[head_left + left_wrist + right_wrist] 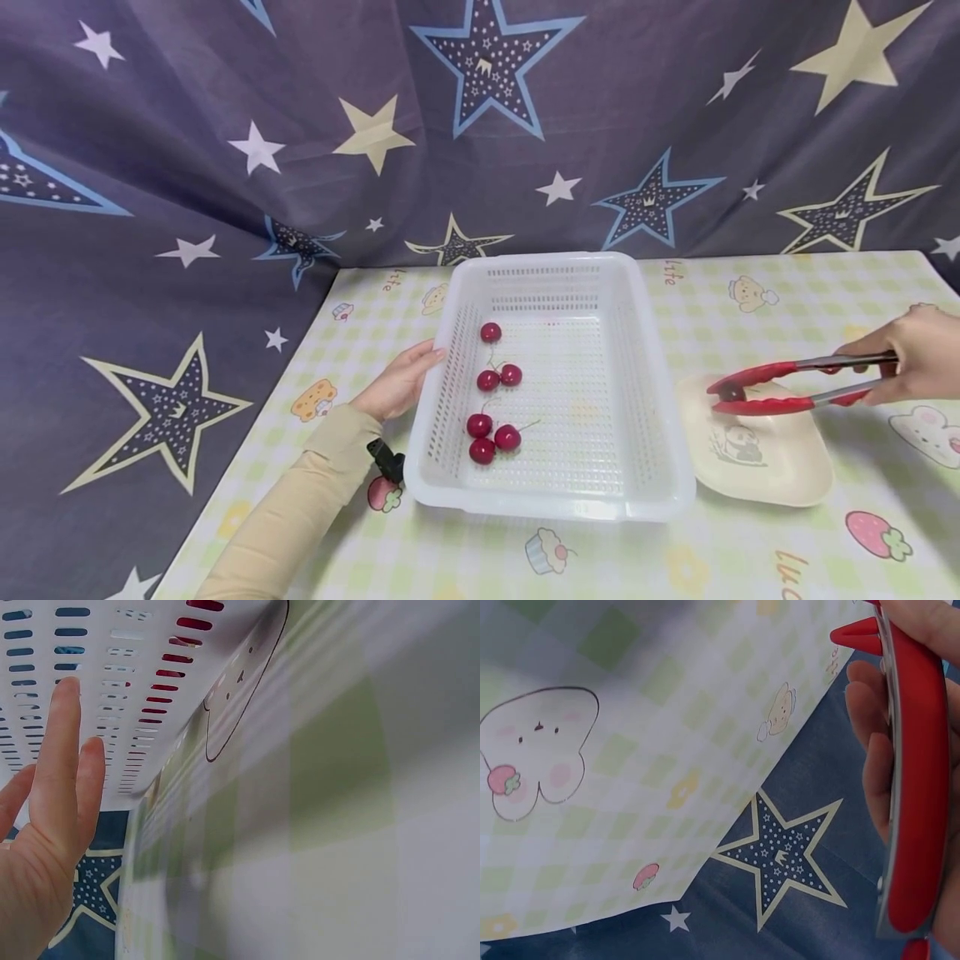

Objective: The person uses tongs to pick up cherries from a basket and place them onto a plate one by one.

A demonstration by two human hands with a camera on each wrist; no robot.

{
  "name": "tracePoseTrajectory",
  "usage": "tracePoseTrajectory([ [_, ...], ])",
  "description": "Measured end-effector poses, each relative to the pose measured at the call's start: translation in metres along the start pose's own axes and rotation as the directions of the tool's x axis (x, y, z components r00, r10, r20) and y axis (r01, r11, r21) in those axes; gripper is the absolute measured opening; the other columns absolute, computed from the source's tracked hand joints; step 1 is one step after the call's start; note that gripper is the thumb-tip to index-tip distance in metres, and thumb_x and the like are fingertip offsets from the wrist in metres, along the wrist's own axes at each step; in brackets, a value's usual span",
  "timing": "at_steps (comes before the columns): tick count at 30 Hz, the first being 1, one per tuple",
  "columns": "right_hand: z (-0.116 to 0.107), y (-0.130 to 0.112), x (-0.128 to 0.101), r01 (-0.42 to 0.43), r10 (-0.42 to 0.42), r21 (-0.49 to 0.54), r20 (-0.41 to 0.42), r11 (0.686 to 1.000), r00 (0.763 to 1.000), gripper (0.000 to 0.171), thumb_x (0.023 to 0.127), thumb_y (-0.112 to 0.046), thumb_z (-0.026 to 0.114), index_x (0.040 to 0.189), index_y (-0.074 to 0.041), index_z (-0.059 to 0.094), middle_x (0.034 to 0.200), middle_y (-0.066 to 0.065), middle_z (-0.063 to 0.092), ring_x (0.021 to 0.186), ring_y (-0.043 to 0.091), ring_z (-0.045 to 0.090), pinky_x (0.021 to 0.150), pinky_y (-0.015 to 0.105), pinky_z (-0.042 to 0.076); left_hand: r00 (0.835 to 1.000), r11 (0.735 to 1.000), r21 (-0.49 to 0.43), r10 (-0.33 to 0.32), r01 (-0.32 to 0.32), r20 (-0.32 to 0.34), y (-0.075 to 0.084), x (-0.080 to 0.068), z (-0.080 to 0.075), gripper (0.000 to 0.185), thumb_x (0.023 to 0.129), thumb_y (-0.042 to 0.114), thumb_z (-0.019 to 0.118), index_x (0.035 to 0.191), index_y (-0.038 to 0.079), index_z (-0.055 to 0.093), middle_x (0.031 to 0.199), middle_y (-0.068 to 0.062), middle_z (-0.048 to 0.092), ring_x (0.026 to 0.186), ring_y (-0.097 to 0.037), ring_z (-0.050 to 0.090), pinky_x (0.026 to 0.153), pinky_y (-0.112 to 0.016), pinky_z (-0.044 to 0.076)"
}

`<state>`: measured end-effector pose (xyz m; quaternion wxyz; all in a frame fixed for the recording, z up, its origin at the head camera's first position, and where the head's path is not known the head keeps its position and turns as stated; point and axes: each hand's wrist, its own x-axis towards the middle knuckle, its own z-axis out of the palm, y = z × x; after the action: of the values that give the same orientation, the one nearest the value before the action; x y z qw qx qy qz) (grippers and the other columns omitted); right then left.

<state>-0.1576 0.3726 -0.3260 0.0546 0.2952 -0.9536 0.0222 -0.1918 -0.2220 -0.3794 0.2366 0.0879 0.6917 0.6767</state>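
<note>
My right hand [917, 354] grips red-and-metal tongs [772, 407], whose handle [919, 772] fills the right edge of the right wrist view. Between the tong tips sits a dark red cherry [731, 392], over the cream plate [795, 475] with a panda drawing. My left hand [401, 379] rests against the left wall of a white plastic basket [555, 506]; in the left wrist view its fingers [60, 750] lie extended along the slotted side. Inside the basket, several red cherries [507, 437], some with stems, lie along the left half of its floor.
A green-and-white checked cloth [615, 558] with cartoon prints covers the table. Behind and to the left hangs a dark curtain [300, 100] with stars. The plate sits close against the basket's right side. A black strap device [386, 460] is at the left wrist.
</note>
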Motion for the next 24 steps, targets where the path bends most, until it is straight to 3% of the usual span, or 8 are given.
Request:
tracePoseTrajectory([
  [9,-0.003,-0.012,0.005,-0.096,0.1,-0.033,0.125,0.995,0.987,0.055,0.051,-0.036,0.09,0.095,-0.006,0.075,0.05,-0.023,0.048,0.046,-0.007,0.037,0.046,0.017,0.031,1.0,1.0,-0.001,0.005,-0.005,0.004,0.002,-0.001,0.001,0.055,0.102,0.029,0.039,0.149,0.005,0.023,0.143,-0.029,0.038,0.108,-0.014,0.062,0.095,-0.034,0.052],
  [13,0.002,-0.013,0.004,-0.086,0.081,0.041,0.112,0.996,0.99,0.055,0.051,-0.031,0.09,0.096,-0.003,0.074,0.054,-0.022,0.049,0.048,-0.008,0.038,0.045,0.016,0.035,1.0,1.0,-0.01,0.008,-0.008,0.0,0.001,-0.001,0.002,0.054,0.102,0.028,0.039,0.148,0.003,0.024,0.142,-0.029,0.039,0.105,-0.012,0.063,0.093,-0.033,0.053],
  [19,0.01,-0.011,0.003,-0.111,0.087,0.11,0.206,0.988,0.975,0.059,0.059,-0.031,0.088,0.104,0.002,0.071,0.057,-0.021,0.051,0.05,-0.006,0.038,0.043,0.016,0.035,1.0,1.0,-0.009,0.01,-0.01,0.006,0.001,-0.001,0.002,0.054,0.102,0.028,0.039,0.148,0.003,0.024,0.142,-0.029,0.039,0.106,-0.012,0.063,0.094,-0.032,0.052],
  [24,0.018,-0.008,-0.002,-0.04,0.024,0.14,0.113,0.989,0.993,0.058,0.056,-0.029,0.089,0.1,0.004,0.071,0.055,-0.024,0.047,0.049,-0.009,0.035,0.04,0.015,0.033,1.0,1.0,-0.001,0.007,-0.007,-0.005,0.0,0.0,0.001,0.054,0.102,0.028,0.039,0.148,0.004,0.025,0.141,-0.028,0.041,0.105,-0.012,0.063,0.094,-0.033,0.053],
])
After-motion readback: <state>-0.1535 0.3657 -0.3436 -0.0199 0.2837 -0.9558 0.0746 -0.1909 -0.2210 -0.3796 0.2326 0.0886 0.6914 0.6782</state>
